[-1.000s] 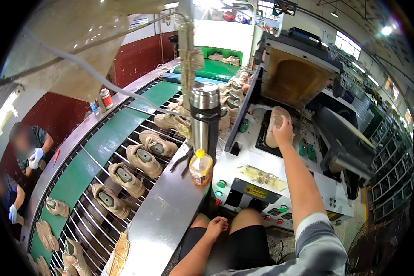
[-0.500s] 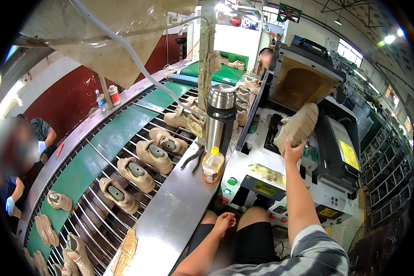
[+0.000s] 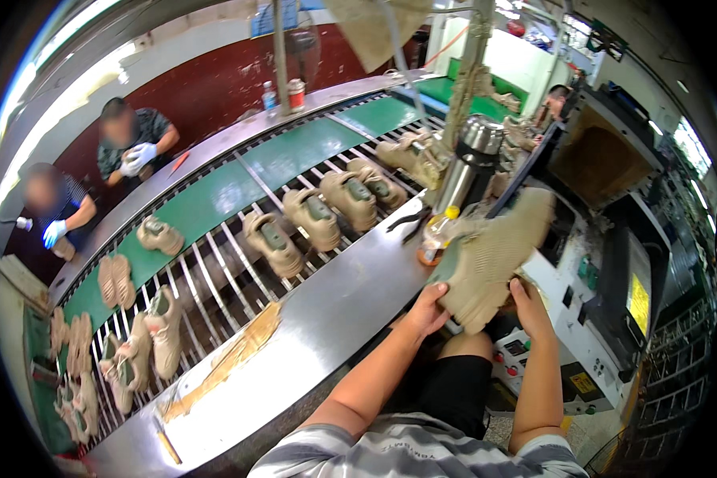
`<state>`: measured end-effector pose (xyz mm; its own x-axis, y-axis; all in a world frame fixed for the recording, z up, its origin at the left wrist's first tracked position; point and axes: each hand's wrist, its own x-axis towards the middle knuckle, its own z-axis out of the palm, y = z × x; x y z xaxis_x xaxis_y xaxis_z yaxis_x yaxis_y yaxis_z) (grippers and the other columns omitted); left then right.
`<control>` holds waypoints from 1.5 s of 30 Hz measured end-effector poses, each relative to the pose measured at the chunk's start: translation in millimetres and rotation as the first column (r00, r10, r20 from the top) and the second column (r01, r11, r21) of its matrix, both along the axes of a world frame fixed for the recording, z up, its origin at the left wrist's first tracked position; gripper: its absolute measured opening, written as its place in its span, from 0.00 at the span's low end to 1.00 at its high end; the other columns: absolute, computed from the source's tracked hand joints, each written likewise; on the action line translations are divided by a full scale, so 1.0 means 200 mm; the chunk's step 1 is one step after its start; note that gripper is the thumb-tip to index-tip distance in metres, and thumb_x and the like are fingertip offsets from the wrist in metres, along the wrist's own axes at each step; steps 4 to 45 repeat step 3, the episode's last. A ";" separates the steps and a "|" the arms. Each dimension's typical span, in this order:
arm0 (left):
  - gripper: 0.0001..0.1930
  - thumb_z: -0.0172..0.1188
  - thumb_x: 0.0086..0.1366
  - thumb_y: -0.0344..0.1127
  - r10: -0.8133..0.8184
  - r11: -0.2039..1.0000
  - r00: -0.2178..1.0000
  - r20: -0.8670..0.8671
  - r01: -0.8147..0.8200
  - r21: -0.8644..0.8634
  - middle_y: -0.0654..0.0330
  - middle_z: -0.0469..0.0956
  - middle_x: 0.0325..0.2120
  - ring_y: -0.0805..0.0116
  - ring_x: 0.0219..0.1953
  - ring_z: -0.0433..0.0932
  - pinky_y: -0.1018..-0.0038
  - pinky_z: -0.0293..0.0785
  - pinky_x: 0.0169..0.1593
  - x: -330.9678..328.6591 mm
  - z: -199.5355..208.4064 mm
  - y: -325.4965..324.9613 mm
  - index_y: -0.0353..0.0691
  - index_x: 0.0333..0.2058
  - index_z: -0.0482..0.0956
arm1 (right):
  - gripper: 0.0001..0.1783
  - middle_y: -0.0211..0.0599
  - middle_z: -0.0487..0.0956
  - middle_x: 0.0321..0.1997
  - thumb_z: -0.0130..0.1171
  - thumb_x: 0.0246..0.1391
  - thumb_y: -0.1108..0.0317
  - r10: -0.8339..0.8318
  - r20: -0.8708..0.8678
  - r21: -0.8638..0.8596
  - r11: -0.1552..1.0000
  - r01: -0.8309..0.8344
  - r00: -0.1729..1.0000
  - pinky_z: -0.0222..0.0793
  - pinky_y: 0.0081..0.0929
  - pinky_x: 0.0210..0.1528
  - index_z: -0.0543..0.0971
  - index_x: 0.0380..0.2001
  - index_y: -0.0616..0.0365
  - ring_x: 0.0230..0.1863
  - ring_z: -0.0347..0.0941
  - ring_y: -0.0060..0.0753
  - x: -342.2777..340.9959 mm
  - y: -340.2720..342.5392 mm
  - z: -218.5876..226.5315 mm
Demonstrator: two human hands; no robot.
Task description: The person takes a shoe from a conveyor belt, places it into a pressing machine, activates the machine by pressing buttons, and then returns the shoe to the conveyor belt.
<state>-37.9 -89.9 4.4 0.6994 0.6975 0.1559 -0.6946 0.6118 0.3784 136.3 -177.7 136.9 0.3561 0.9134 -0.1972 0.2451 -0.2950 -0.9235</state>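
In front of me a beige shoe (image 3: 498, 251) is held up with its ribbed sole toward me and its upper mostly hidden. My left hand (image 3: 430, 309) grips its left edge, thumb on the rim near the lower end. Against the right edge of the same end, my right hand (image 3: 530, 309) is closed, with its thumb upward and the other fingers partly hidden. Behind the shoe is the press machine (image 3: 570, 319), its lid (image 3: 605, 159) raised. Left of the shoe, a bottle with a yellow cap (image 3: 436, 237) stands partly covered by it.
A metal ledge (image 3: 327, 319) runs beside a roller conveyor with a green belt (image 3: 223, 191). Several beige shoes (image 3: 311, 217) rest on the rollers. A steel flask (image 3: 466, 167) and black pliers (image 3: 410, 223) are on the ledge. Two co-workers (image 3: 139, 147) sit across the conveyor.
The shoe has come from beside the raised lid down and toward me. My left hand has risen from my lap and taken hold of it too. The view has swung left.
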 end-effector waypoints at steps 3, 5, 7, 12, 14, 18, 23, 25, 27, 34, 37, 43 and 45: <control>0.48 0.64 0.49 0.57 0.139 0.985 0.990 0.027 -0.136 -0.102 0.47 0.64 0.61 0.49 0.63 0.62 0.55 0.53 0.67 -0.38 -0.02 -0.06 0.33 0.63 0.57 | 0.34 0.37 0.76 0.48 0.46 0.61 0.40 0.296 0.010 0.011 0.955 -0.296 0.955 0.69 0.29 0.48 0.69 0.59 0.55 0.42 0.73 0.30 -0.02 -0.06 -0.11; 0.48 0.64 0.49 0.57 0.139 0.985 0.990 0.027 -0.136 -0.102 0.47 0.64 0.61 0.49 0.63 0.62 0.55 0.53 0.67 -0.38 -0.02 -0.06 0.33 0.63 0.57 | 0.34 0.37 0.76 0.48 0.46 0.61 0.40 0.296 0.010 0.011 0.955 -0.296 0.955 0.69 0.29 0.48 0.69 0.59 0.55 0.42 0.73 0.30 -0.02 -0.06 -0.11; 0.48 0.64 0.49 0.57 0.139 0.985 0.990 0.027 -0.136 -0.102 0.47 0.64 0.61 0.49 0.63 0.62 0.55 0.53 0.67 -0.38 -0.02 -0.06 0.33 0.63 0.57 | 0.34 0.37 0.76 0.48 0.46 0.61 0.40 0.296 0.010 0.011 0.955 -0.296 0.955 0.69 0.29 0.48 0.69 0.59 0.55 0.42 0.73 0.30 -0.02 -0.06 -0.11; 0.48 0.64 0.49 0.57 0.139 0.985 0.990 0.027 -0.136 -0.102 0.47 0.64 0.61 0.49 0.63 0.62 0.55 0.53 0.67 -0.38 -0.02 -0.06 0.33 0.63 0.57 | 0.34 0.37 0.76 0.48 0.46 0.61 0.40 0.296 0.010 0.011 0.955 -0.296 0.955 0.69 0.29 0.48 0.69 0.59 0.55 0.42 0.73 0.30 -0.02 -0.06 -0.11; 0.48 0.64 0.49 0.57 0.139 0.985 0.990 0.027 -0.136 -0.102 0.47 0.64 0.61 0.49 0.63 0.62 0.55 0.53 0.67 -0.38 -0.02 -0.06 0.33 0.63 0.57 | 0.34 0.37 0.76 0.48 0.46 0.61 0.40 0.296 0.010 0.011 0.955 -0.296 0.955 0.69 0.29 0.48 0.69 0.59 0.55 0.42 0.73 0.30 -0.02 -0.06 -0.11; 0.48 0.64 0.49 0.57 0.139 0.985 0.990 0.027 -0.136 -0.102 0.47 0.64 0.61 0.49 0.63 0.62 0.55 0.53 0.67 -0.38 -0.02 -0.06 0.33 0.63 0.57 | 0.34 0.37 0.76 0.48 0.46 0.61 0.40 0.296 0.010 0.011 0.955 -0.296 0.955 0.69 0.29 0.48 0.69 0.59 0.55 0.42 0.73 0.30 -0.02 -0.06 -0.11; 0.48 0.64 0.49 0.57 0.139 0.985 0.990 0.027 -0.136 -0.102 0.47 0.64 0.61 0.49 0.63 0.62 0.55 0.53 0.67 -0.38 -0.02 -0.06 0.33 0.63 0.57 | 0.34 0.37 0.76 0.48 0.46 0.61 0.40 0.296 0.010 0.011 0.955 -0.296 0.955 0.69 0.29 0.48 0.69 0.59 0.55 0.42 0.73 0.30 -0.02 -0.06 -0.11; 0.48 0.64 0.49 0.57 0.139 0.985 0.990 0.027 -0.136 -0.102 0.47 0.64 0.61 0.49 0.63 0.62 0.55 0.53 0.67 -0.38 -0.02 -0.06 0.33 0.63 0.57 | 0.34 0.37 0.76 0.48 0.46 0.61 0.40 0.296 0.010 0.011 0.955 -0.296 0.955 0.69 0.29 0.48 0.69 0.59 0.55 0.42 0.73 0.30 -0.02 -0.06 -0.11; 0.48 0.64 0.49 0.57 0.139 0.985 0.990 0.027 -0.136 -0.102 0.47 0.64 0.61 0.49 0.63 0.62 0.55 0.53 0.67 -0.38 -0.02 -0.06 0.33 0.63 0.57 | 0.34 0.37 0.76 0.48 0.46 0.61 0.40 0.296 0.010 0.011 0.955 -0.296 0.955 0.69 0.29 0.48 0.69 0.59 0.55 0.42 0.73 0.30 -0.02 -0.06 -0.11; 0.48 0.64 0.49 0.57 0.139 0.985 0.990 0.027 -0.136 -0.102 0.47 0.64 0.61 0.49 0.63 0.62 0.55 0.53 0.67 -0.38 -0.02 -0.06 0.33 0.63 0.57 | 0.34 0.37 0.76 0.48 0.46 0.61 0.40 0.296 0.010 0.011 0.955 -0.296 0.955 0.69 0.29 0.48 0.69 0.59 0.55 0.42 0.73 0.30 -0.02 -0.06 -0.11; 0.48 0.64 0.49 0.57 0.139 0.985 0.990 0.027 -0.136 -0.102 0.47 0.64 0.61 0.49 0.63 0.62 0.55 0.53 0.67 -0.38 -0.02 -0.06 0.33 0.63 0.57 | 0.34 0.37 0.76 0.48 0.46 0.61 0.40 0.296 0.010 0.011 0.955 -0.296 0.955 0.69 0.29 0.48 0.69 0.59 0.55 0.42 0.73 0.30 -0.02 -0.06 -0.11; 0.48 0.64 0.49 0.57 0.139 0.985 0.990 0.027 -0.136 -0.102 0.47 0.64 0.61 0.49 0.63 0.62 0.55 0.53 0.67 -0.38 -0.02 -0.06 0.33 0.63 0.57 | 0.34 0.37 0.76 0.48 0.46 0.61 0.40 0.296 0.010 0.011 0.955 -0.296 0.955 0.69 0.29 0.48 0.69 0.59 0.55 0.42 0.73 0.30 -0.02 -0.06 -0.11; 0.48 0.64 0.49 0.57 0.139 0.985 0.990 0.027 -0.136 -0.102 0.47 0.64 0.61 0.49 0.63 0.62 0.55 0.53 0.67 -0.38 -0.02 -0.06 0.33 0.63 0.57 | 0.34 0.37 0.76 0.48 0.46 0.61 0.40 0.296 0.010 0.011 0.955 -0.296 0.955 0.69 0.29 0.48 0.69 0.59 0.55 0.42 0.73 0.30 -0.02 -0.06 -0.11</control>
